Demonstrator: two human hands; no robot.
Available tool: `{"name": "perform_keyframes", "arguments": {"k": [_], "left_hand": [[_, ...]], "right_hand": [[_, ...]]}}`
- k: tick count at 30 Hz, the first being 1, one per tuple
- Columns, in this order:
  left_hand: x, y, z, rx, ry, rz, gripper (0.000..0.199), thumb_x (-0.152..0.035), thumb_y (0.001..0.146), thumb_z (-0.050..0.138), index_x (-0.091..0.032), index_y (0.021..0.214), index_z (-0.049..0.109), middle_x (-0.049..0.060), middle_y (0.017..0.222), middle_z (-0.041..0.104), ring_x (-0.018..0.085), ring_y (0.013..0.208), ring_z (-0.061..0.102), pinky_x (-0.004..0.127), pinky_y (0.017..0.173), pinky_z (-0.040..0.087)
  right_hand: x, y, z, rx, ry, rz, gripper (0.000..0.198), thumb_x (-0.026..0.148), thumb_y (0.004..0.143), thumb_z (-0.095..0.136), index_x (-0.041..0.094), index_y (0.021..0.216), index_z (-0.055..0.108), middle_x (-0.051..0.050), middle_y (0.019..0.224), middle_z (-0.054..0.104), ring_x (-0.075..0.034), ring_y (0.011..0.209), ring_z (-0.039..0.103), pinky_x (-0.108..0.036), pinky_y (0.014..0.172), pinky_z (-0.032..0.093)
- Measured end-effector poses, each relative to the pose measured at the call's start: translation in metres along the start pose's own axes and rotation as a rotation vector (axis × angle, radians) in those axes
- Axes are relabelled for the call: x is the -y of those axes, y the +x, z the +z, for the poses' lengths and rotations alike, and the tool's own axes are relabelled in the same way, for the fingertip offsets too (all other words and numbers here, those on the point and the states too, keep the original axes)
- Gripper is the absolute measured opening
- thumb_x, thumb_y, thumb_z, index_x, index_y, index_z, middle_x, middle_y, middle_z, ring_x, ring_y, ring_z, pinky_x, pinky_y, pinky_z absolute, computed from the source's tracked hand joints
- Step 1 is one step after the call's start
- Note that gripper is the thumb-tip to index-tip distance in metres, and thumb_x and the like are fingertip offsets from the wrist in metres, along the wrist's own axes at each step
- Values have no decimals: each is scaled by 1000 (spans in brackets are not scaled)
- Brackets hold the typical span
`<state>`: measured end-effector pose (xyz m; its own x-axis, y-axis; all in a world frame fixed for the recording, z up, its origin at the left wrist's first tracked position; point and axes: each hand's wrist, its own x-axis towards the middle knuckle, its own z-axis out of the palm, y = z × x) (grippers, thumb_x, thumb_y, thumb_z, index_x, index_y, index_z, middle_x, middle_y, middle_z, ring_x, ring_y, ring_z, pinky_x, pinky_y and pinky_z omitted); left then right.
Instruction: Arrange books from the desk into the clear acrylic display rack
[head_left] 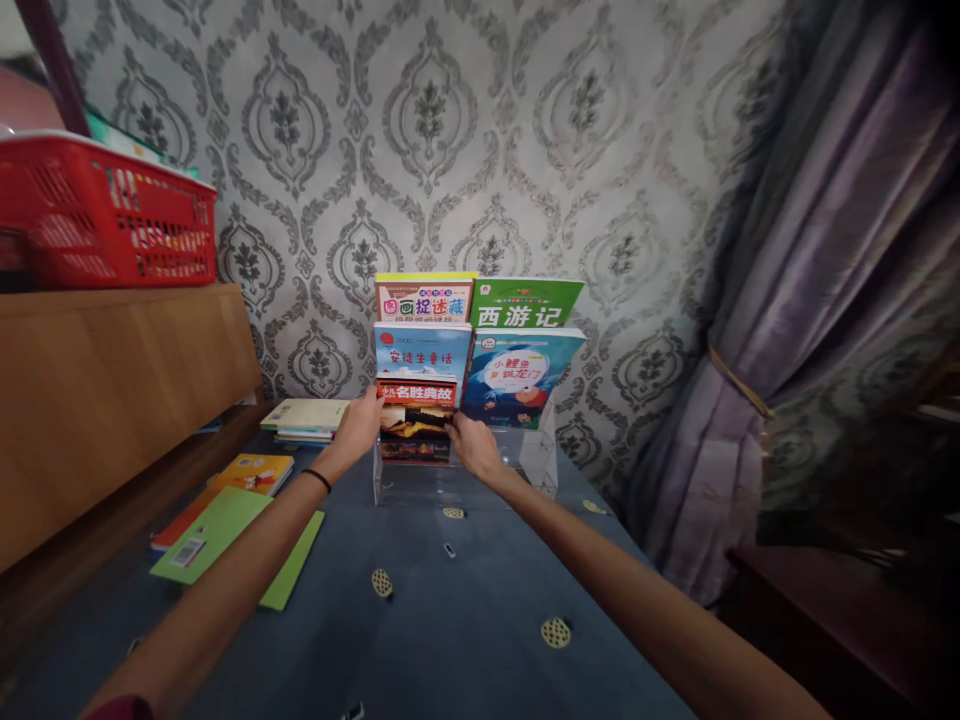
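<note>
A red and black book [416, 415] stands upright at the front left of a clear acrylic rack [540, 465]. My left hand [361, 425] grips its left edge, and my right hand [474, 445] has its fingers closed on the right edge. Right behind it rises a light blue book [422, 350], with a pink and yellow book [425, 298] at the back of that column. In the right column a teal book with a fish [517, 375] leans in front of a green book [529, 303]. The red book's lower part shows through the clear front.
To the left lie a light green book [217, 535], an orange book [255, 472] and a small book stack [304, 418] on the blue patterned cloth [465, 620]. A red basket [112, 215] sits on a wooden headboard [127, 380]. Purple curtains [817, 330] hang at the right.
</note>
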<state>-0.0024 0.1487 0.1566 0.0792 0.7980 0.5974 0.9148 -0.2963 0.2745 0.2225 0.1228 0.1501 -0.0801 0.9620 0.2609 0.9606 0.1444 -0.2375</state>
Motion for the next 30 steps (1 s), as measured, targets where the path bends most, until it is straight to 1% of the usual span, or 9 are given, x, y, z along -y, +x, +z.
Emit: {"name": "perform_keyframes", "arguments": {"k": [3,7,10,14,20,22,25,27,30], "left_hand": [[-2,0,-1,7,24,5,19,-24,101,40,-19,102,58,12,85,71,25,82,71,30,68,45],[-9,-1,-9,88,57,-68,22,-25,103,38,-16,106,57,15,93,73,26,90,71,31,75,47],[-14,-1,-15,135,76,-77,24,-25,104,35,-15,109,56,17,99,73,27,96,71,32,79,47],[-18,-3,-21,159,103,-91,25,-27,105,35,-15,114,55,16,102,73,27,100,70,32,81,47],[-20,-5,-28,209,175,-118,29,-32,106,33,-16,115,56,17,109,73,28,106,70,33,84,47],[-19,-6,-29,210,177,-114,30,-32,106,33,-16,115,56,16,109,73,28,106,69,33,85,47],[-19,-6,-28,199,185,-116,29,-33,106,33,-16,116,56,16,109,73,28,106,70,33,86,47],[-19,-7,-27,193,183,-116,29,-32,106,34,-16,116,55,16,108,73,28,105,70,33,85,47],[-19,-7,-26,186,167,-108,28,-31,105,34,-16,116,56,16,108,73,27,105,70,33,85,47]], "right_hand": [[-1,0,0,12,-3,-2,28,30,106,41,17,116,64,-18,110,75,-28,104,71,-29,73,42],[-1,0,1,26,-3,2,29,30,106,40,17,117,63,-17,111,74,-28,105,71,-29,73,42],[-2,2,2,30,0,3,29,31,106,40,17,118,63,-17,112,74,-27,106,71,-29,74,42],[-4,1,2,36,7,9,29,32,105,41,19,119,63,-15,114,74,-26,106,70,-28,74,43],[-4,-4,-4,31,19,30,30,36,105,42,22,117,65,-13,113,75,-25,105,70,-29,74,43],[-3,-4,-8,-3,32,39,31,36,105,41,22,120,64,-12,113,75,-25,105,70,-29,75,44],[0,-1,-12,-117,111,45,31,35,104,43,22,127,59,-10,114,75,-23,105,70,-28,77,44],[2,3,-14,-200,185,26,33,32,103,44,22,132,56,-9,115,75,-23,104,70,-28,79,45],[3,9,-13,-284,278,-23,36,28,101,47,19,135,55,-10,119,74,-23,106,69,-28,83,46]]}}
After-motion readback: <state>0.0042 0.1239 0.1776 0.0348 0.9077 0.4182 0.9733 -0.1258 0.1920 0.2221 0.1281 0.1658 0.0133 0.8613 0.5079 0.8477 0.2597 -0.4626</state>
